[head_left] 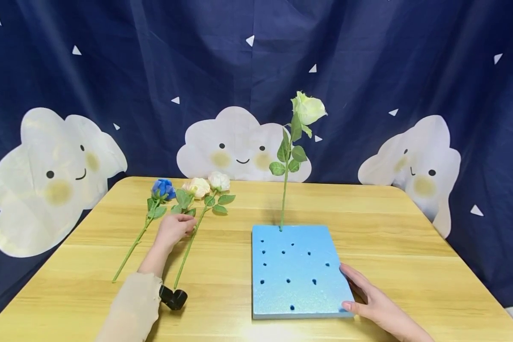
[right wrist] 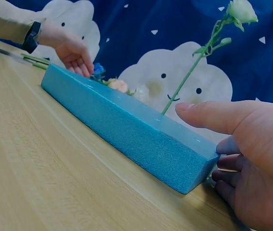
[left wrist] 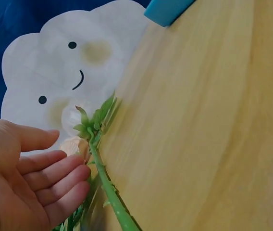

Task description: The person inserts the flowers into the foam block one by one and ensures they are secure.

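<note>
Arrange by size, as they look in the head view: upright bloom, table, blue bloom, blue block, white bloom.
1. Table
2. Blue block
3. Upright bloom
4. Blue bloom, white bloom: look alike, unranked.

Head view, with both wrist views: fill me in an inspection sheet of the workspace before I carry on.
Surface: light wooden table, dry-looking.
Job's things: blue block with holes in its top; pale green-white flower upright at its far edge; blue flower, cream flower and white flower lying to its left.
Clutter: nothing seen.
Hands: left hand beside the lying stems, fingers loose, contact unclear; right hand at the block's right side, thumb by its near corner. Black device at the left wrist.
Cables: nothing seen.
Surroundings: dark blue curtain behind, with smiling white clouds and small white triangles.
</note>
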The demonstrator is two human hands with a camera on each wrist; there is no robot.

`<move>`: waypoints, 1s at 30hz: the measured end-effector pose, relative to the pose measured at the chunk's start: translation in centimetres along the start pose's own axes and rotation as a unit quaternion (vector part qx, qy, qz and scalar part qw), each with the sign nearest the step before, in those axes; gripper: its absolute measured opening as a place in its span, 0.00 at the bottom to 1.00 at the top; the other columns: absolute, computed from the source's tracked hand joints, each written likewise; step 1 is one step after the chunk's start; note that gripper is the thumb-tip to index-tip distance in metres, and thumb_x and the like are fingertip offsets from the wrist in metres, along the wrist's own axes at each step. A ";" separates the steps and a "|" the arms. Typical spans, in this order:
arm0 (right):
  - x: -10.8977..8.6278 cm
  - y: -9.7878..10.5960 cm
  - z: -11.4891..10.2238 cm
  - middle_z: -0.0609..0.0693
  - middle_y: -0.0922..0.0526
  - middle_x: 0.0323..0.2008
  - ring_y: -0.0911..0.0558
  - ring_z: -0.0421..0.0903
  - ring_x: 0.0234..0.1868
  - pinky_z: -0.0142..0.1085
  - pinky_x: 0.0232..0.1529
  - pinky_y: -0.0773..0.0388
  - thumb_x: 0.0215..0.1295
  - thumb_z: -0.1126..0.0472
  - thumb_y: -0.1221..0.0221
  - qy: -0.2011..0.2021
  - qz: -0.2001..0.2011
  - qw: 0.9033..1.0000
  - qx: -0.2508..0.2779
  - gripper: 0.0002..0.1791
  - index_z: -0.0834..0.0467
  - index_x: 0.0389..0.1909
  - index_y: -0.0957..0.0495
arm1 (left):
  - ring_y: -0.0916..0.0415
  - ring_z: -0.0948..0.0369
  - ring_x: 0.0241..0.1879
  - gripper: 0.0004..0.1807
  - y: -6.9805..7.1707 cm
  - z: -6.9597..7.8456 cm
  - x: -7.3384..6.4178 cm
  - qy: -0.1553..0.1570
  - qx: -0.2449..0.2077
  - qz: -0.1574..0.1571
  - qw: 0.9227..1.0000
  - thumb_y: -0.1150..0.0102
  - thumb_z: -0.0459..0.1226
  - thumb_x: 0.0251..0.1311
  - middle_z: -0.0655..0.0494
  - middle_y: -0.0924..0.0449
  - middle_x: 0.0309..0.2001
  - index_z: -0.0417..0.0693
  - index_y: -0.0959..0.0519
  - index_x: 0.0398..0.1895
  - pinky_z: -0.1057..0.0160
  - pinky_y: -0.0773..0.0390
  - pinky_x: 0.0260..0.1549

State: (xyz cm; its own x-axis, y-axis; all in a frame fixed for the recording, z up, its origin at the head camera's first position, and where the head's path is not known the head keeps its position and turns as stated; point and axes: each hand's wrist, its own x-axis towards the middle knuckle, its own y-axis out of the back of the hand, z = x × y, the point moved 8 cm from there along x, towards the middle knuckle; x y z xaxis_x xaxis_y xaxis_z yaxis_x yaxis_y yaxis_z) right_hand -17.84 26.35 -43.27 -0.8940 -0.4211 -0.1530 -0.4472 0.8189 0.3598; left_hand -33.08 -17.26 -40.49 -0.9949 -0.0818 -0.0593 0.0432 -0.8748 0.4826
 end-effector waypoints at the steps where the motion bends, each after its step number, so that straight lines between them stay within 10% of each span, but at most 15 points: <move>1: 0.0 0.0 0.0 0.68 0.60 0.70 0.54 0.45 0.67 0.14 0.53 0.46 0.68 0.61 0.47 -0.001 0.001 1.000 -0.002 0.39 0.63 0.72 0.58 | 0.22 0.52 0.36 0.20 0.0 -0.1 0.0 0.003 0.012 0.002 1.000 0.45 0.37 0.61 0.37 0.21 0.42 0.29 0.25 0.50 0.60 0.21 0.33; 19: -0.1 -0.1 -0.2 0.69 0.61 0.70 0.51 0.33 0.65 0.14 0.53 0.46 0.68 0.61 0.47 0.002 -0.002 1.000 0.013 0.39 0.64 0.71 0.59 | 0.26 0.53 0.32 0.12 -1.2 -0.2 0.2 -0.002 0.172 -0.034 0.985 0.36 0.36 0.50 0.43 0.21 0.35 0.33 0.19 0.33 0.59 0.26 0.27; 30: -0.1 -0.1 -0.2 0.69 0.61 0.70 0.49 0.23 0.61 0.14 0.53 0.46 0.68 0.61 0.47 0.010 0.003 1.000 0.008 0.38 0.64 0.71 0.58 | 0.40 0.63 0.09 0.19 -2.2 -0.2 0.8 0.024 0.182 -0.053 0.982 0.42 0.30 0.48 0.58 0.39 0.08 0.49 0.37 0.07 0.68 0.36 0.11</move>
State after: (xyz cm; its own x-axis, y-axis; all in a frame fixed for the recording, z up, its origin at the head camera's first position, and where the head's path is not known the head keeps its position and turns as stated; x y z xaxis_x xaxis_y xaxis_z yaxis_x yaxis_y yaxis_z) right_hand -17.69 26.25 -43.11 -0.8959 -0.4244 -0.1316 -0.4427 0.8276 0.3451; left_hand -33.94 -15.49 -41.76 -0.9861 -0.0306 -0.1630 -0.1040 -0.6516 0.7514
